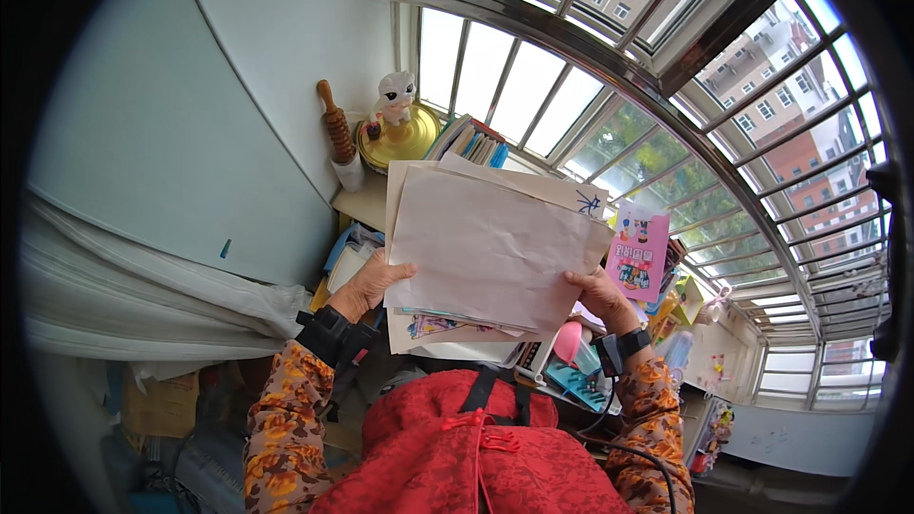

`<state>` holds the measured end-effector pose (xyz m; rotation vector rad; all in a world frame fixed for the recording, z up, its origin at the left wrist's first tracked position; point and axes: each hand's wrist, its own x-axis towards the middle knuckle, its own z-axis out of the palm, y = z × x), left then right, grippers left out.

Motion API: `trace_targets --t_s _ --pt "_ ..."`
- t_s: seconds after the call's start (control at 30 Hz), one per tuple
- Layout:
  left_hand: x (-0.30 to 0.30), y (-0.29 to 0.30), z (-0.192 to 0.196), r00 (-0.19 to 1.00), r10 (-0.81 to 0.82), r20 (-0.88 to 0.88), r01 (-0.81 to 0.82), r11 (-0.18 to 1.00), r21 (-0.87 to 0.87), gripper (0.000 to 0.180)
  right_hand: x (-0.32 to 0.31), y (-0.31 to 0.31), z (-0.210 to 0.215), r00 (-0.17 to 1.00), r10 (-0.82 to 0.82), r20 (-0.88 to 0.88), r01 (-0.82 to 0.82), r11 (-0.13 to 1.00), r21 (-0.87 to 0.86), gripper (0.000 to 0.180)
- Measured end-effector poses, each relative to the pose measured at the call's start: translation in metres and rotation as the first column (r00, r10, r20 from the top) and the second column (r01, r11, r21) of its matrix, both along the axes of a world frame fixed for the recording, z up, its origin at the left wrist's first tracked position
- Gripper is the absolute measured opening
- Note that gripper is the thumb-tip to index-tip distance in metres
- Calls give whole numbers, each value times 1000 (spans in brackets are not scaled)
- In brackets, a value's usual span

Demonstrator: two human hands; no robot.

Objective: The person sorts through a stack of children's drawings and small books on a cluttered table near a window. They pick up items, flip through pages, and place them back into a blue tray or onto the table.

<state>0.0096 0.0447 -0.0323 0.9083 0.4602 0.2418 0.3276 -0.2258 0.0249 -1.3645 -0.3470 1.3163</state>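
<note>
Nearest my lens, a red padded garment [457, 457] fills the lower frame. Above it, I see the left hand [367, 287] and right hand [598, 293] each clamped on opposite edges of a stack of papers [486, 247], held raised. The stack hides most of the cluttered desk [367, 200]; items beneath are indistinct.

Single head-worn fisheye view, looking steeply down, close over the chest, window bars curving above
</note>
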Motion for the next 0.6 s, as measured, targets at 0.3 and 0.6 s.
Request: trace_targets --t_s 0.3,0.6 --pt "34 8 29 1000 10 -26 -5 983 186 40 12 -6 28 865 -96 493 31 990 139 30" --pt "109 -50 52 977 -126 174 93 978 185 49 32 -104 94 744 -236 625 230 969 92 29"
